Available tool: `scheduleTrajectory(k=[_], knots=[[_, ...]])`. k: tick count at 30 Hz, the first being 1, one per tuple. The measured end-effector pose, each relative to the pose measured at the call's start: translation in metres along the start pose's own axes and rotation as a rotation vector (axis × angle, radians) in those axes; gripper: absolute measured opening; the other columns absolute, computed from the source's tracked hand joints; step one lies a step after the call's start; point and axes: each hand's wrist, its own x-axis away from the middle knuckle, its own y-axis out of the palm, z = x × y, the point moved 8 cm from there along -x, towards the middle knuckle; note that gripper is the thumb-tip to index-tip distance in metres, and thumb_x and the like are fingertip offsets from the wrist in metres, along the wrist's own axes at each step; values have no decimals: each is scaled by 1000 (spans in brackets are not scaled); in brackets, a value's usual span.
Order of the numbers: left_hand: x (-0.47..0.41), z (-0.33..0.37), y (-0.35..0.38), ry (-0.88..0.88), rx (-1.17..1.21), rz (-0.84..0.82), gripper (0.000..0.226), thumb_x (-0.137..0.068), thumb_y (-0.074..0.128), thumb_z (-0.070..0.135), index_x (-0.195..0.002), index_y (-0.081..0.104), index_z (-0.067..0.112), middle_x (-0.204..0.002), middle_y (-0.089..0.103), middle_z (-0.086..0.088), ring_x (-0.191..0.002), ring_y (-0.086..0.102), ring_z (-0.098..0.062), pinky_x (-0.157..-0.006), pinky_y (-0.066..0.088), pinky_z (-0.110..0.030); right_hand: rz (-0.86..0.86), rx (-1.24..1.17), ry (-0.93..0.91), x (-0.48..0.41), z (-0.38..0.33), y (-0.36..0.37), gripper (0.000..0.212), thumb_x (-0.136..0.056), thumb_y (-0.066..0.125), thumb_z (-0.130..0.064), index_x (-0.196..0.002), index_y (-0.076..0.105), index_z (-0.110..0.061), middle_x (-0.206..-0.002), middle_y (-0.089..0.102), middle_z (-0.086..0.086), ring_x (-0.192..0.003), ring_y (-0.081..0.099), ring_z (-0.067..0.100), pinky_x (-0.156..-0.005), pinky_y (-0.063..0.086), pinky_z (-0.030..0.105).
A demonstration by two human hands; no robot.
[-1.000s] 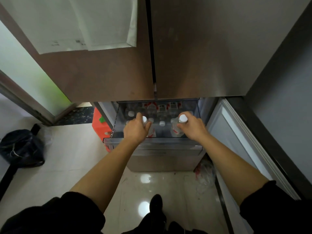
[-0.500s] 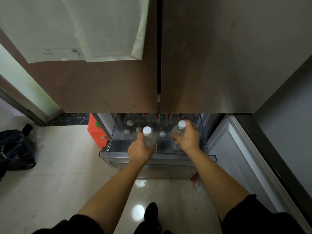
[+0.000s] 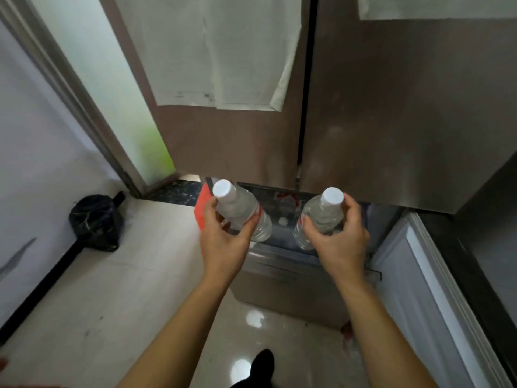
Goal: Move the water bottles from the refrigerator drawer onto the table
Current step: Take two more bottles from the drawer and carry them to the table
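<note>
A black bag (image 3: 96, 222) sits on the floor by the left wall, well apart from the refrigerator (image 3: 391, 121). Sheets of paper (image 3: 209, 51) hang on its left upper door. Below that door, the left hand (image 3: 223, 242) grips a clear water bottle (image 3: 237, 208) around its middle, white cap tilted up and to the left, with an orange box (image 3: 201, 211) just behind it. This bottle is lifted above the left end of the open drawer (image 3: 282, 252). Between the hands, one white cap (image 3: 283, 220) shows down inside the drawer; the dim view suggests more bottles there, but I cannot count them. The right hand (image 3: 340, 239) is wrapped round a second bottle (image 3: 321, 217), cap up, raised over the drawer's right part. A black shoe (image 3: 261, 362) stands on the shiny floor below.
</note>
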Motion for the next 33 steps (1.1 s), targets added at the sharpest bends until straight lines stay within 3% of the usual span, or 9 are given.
scheduleTrajectory(k=[3, 6, 7, 9, 14, 21, 25, 28, 33], knots=[[23, 9, -56, 5, 28, 105, 74, -73, 84, 38, -135, 44, 35, -124, 62, 11, -105, 62, 2, -87, 54, -20, -74, -61, -77, 20, -25, 30, 71, -72, 88, -29, -134, 55, -22, -118, 64, -8, -104, 60, 8, -85, 43, 6], [41, 9, -113, 11, -38, 183, 75, -72, 85, 34, -136, 46, 34, -119, 61, 21, -109, 59, 6, -89, 57, -31, -196, -79, -156, 50, -52, 68, 71, -72, 88, -28, -135, 57, -16, -124, 65, 0, -110, 61, 14, -95, 49, 21], [46, 6, -133, 1, -60, 219, 77, -72, 86, 34, -137, 46, 34, -118, 61, 21, -107, 58, 10, -90, 57, -34, -243, -80, -187, 61, -62, 81, 72, -71, 89, -27, -135, 57, -15, -126, 64, 2, -111, 60, 14, -95, 48, 19], [56, -3, -174, -25, -88, 287, 78, -71, 87, 32, -137, 46, 34, -117, 62, 16, -104, 57, 15, -90, 56, -37, -351, -64, -251, 88, -86, 110, 74, -70, 89, -25, -136, 57, -16, -129, 62, 1, -111, 57, 10, -92, 42, 8], [84, -27, -288, -62, -129, 403, 77, -69, 87, 32, -134, 47, 39, -123, 62, 13, -106, 59, 3, -93, 55, -38, -536, -73, -357, 167, -143, 184, 77, -70, 89, -27, -139, 55, -26, -120, 59, -11, -104, 55, 5, -84, 41, 8], [138, -81, -504, -93, -198, 550, 72, -69, 87, 38, -129, 47, 42, -119, 56, 23, -104, 55, 6, -93, 52, -29, -709, -117, -460, 323, -243, 323, 71, -71, 87, -24, -136, 57, -25, -124, 65, -8, -109, 58, 3, -95, 48, 22], [181, -117, -640, -145, -245, 677, 72, -67, 87, 41, -119, 40, 58, -107, 50, 43, -101, 53, 14, -89, 51, -24, -845, -152, -490, 439, -302, 410, 67, -71, 87, -25, -132, 59, -29, -117, 65, -18, -103, 57, -6, -88, 39, 3], [212, -138, -727, -180, -237, 789, 71, -66, 88, 39, -117, 42, 57, -107, 52, 40, -102, 55, 10, -88, 52, -25, -994, -178, -532, 521, -347, 468, 65, -73, 87, -31, -130, 55, -29, -114, 65, -18, -102, 58, -3, -87, 43, 8], [256, -164, -843, -226, -280, 946, 74, -65, 89, 36, -122, 44, 50, -116, 55, 28, -111, 56, -5, -91, 54, -30, -1202, -271, -560, 638, -405, 548, 64, -76, 85, -31, -126, 45, -40, -102, 56, -43, -100, 53, -21, -81, 39, -1]])
